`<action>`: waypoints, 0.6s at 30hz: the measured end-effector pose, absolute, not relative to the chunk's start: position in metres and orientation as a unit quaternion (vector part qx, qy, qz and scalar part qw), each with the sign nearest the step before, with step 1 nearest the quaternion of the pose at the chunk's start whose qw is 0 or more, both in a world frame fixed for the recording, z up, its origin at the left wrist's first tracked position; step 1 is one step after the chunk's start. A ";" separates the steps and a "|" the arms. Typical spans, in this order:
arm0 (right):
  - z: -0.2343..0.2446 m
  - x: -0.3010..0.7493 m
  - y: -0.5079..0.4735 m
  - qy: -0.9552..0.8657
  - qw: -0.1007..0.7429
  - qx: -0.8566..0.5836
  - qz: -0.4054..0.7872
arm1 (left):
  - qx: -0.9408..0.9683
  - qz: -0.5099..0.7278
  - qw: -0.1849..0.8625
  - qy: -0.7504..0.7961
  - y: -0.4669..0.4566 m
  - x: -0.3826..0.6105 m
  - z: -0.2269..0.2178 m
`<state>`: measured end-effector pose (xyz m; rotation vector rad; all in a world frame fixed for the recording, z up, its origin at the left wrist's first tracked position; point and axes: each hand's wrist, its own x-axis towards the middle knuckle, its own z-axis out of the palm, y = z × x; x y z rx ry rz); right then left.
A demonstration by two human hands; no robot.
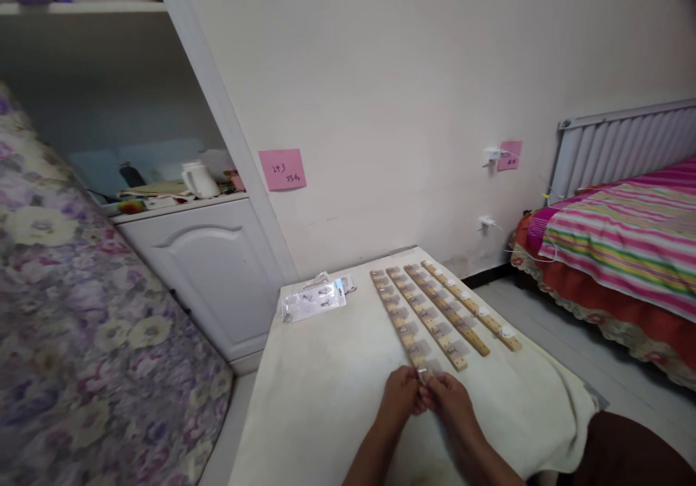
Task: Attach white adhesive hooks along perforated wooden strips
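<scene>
My left hand [401, 393] and my right hand [452, 399] meet at the near end of the leftmost wooden strip [396, 319], their fingers closed around that end. A small shiny piece [423, 374] shows between the fingertips; its exact shape is too small to tell. Clear plastic squares sit along this strip and along the second strip [427, 319] and third strip [446, 303] beside it. The rightmost strip [472, 305] carries white round pieces instead. All the strips lie roughly parallel, slanting away from me.
The strips lie on a cloth-covered table [337, 370]. Clear packets [315, 300] rest at its far left. A white cabinet [206, 268] and a floral curtain [109, 312] stand left, a bed [625, 254] right. The wall [380, 109] rises behind, with plugged-in chargers [492, 154].
</scene>
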<state>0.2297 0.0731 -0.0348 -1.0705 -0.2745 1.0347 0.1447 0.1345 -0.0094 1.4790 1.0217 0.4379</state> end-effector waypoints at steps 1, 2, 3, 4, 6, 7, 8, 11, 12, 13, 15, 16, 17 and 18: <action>-0.036 0.231 0.072 -0.115 0.721 -0.479 0.488 | 0.639 0.191 0.599 0.443 0.133 0.145 -0.010; -0.036 0.233 0.072 -0.108 0.716 -0.473 0.502 | 0.640 0.192 0.597 0.444 0.132 0.145 -0.011; -0.037 0.234 0.071 -0.104 0.712 -0.467 0.513 | 0.640 0.194 0.595 0.446 0.131 0.145 -0.011; -0.037 0.236 0.069 -0.102 0.711 -0.463 0.519 | 0.641 0.194 0.592 0.447 0.130 0.146 -0.012; -0.036 0.237 0.066 -0.101 0.713 -0.452 0.527 | 0.644 0.194 0.587 0.451 0.128 0.146 -0.012; -0.034 0.238 0.063 -0.103 0.715 -0.445 0.529 | 0.646 0.193 0.584 0.453 0.127 0.146 -0.013; -0.032 0.239 0.061 -0.104 0.717 -0.438 0.532 | 0.648 0.192 0.580 0.455 0.127 0.146 -0.013; -0.025 0.240 0.052 -0.108 0.718 -0.420 0.544 | 0.656 0.192 0.570 0.456 0.126 0.145 -0.014; -0.023 0.240 0.050 -0.107 0.718 -0.416 0.548 | 0.660 0.193 0.566 0.455 0.126 0.145 -0.014; -0.021 0.241 0.047 -0.104 0.718 -0.414 0.550 | 0.663 0.194 0.563 0.454 0.125 0.145 -0.014; -0.018 0.242 0.042 -0.096 0.721 -0.412 0.549 | 0.669 0.194 0.557 0.453 0.123 0.144 -0.015; -0.016 0.243 0.040 -0.094 0.723 -0.408 0.550 | 0.672 0.195 0.552 0.453 0.121 0.144 -0.015; -0.015 0.244 0.038 -0.091 0.724 -0.401 0.554 | 0.675 0.197 0.548 0.453 0.119 0.143 -0.015; -0.014 0.245 0.035 -0.086 0.725 -0.392 0.560 | 0.679 0.199 0.542 0.453 0.117 0.143 -0.015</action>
